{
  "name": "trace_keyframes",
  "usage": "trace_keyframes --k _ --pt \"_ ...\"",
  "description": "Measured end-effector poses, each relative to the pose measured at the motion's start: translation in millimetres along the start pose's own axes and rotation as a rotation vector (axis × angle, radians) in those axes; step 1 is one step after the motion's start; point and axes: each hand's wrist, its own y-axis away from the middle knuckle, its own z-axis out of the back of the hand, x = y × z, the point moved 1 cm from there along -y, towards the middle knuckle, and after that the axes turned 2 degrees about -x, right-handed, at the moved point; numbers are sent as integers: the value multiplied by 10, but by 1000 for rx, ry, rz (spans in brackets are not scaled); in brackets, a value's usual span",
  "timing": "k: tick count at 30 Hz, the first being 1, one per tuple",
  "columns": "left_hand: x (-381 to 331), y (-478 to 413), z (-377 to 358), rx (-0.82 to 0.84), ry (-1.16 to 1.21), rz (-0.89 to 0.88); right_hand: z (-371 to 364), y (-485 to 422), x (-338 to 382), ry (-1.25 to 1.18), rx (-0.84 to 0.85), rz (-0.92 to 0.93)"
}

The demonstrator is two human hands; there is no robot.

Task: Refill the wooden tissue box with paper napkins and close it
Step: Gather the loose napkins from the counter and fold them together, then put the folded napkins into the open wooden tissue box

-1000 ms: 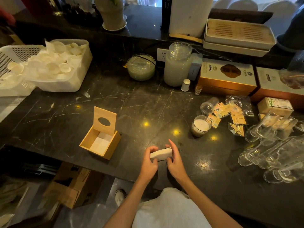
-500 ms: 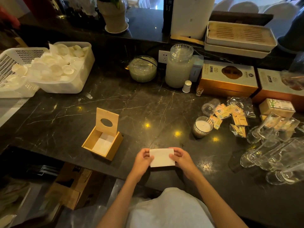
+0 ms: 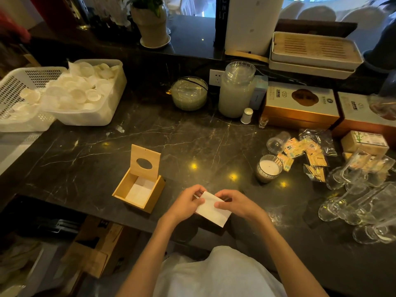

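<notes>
Napkin stack [image 3: 212, 211] is held over the near edge of the table [image 3: 192, 133], just right of the wooden tissue box [image 3: 139, 187]. Left hand [image 3: 184, 203] pinches its upper left corner, right hand [image 3: 234, 202] has thumb on top and fingers under the right end, so both grips are closed on the stack

Handling, my read: very light, soft, no stiffness. It sags or fans if held by one corner, and loose plies slip apart. Best to take it by two opposite short edges, thumbs on top, fingers beneath, lightly squeezed so it stays square for the drop-in

Box is open, lid [image 3: 145, 161] with oval slot standing upright at the back edge. White napkins already lie in the bottom; fill depth is hard to judge

Can't tell: how many plies are in the stack, what the fingers are doing under it, lid hinge. Wine glasses [image 3: 360, 200] at right are cut off by the frame
</notes>
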Motion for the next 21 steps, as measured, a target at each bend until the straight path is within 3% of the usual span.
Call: trace_keyframes --k 3,5,9,11,13,15,18,21 --pt "-60 60 254 -14 17 -10 -87 -99 188 6 -27 51" --pt "-73 150 493 -118 131 -1 -150 -145 222 -141 -25 15" --pt "47 381 1191 -664 84 -38 -418 -238 196 -812 36 -155" --pt "269 403 1559 -803 26 50 -610 -295 282 -1125 65 -174" --pt "522 357 1848 -694 2 243 -839 -347 484 -1232 68 -178" --pt "736 299 1998 -455 83 352 -1095 -396 732 -1252 55 -183" --pt "823 320 2003 -160 204 325 -1403 -501 1012 -1284 21 -164" --pt "908 402 1984 -87 285 248 -1564 -578 1129 -1325 -42 -153"
